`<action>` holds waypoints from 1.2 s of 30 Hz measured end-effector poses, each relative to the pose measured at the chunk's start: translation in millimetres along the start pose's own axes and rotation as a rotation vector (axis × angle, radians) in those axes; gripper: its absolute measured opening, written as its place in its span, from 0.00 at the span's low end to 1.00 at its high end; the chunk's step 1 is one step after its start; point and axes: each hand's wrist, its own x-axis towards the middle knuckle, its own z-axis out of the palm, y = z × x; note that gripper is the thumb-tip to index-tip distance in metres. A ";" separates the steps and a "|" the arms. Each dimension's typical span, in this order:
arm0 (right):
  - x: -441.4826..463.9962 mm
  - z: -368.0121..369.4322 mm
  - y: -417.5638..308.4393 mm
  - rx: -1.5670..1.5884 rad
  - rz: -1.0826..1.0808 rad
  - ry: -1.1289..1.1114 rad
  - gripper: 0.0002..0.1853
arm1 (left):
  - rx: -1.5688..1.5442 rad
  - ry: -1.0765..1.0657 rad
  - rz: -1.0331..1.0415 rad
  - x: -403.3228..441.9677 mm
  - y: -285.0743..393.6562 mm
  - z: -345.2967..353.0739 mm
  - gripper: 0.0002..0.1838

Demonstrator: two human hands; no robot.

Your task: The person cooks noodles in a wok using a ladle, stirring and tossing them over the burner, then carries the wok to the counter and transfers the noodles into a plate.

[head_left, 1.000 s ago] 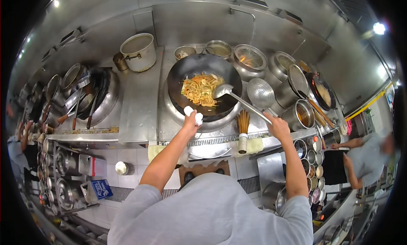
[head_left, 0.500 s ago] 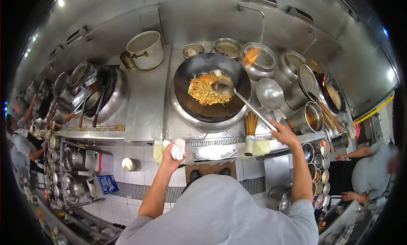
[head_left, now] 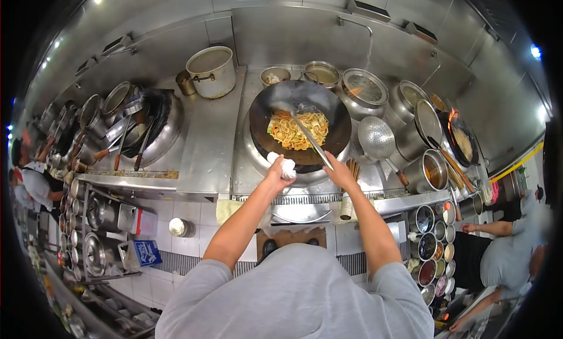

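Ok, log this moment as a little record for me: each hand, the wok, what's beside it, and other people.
Left hand: holding a white cloth by the wok's near rim; contact with the rim unclear
Right hand: gripping the ladle by its handle, its bowl end inside the wok
Wok: on the stove, holding noodles with mixed vegetables
Right of wok: perforated skimmer
Left of wok: large pot, further back
Other people: in view at both side edges
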 end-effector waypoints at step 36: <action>-169.8 -68.6 -30.8 -0.373 0.011 0.093 0.32 | 0.073 -0.155 0.320 -23.4 -52.5 -32.5 0.06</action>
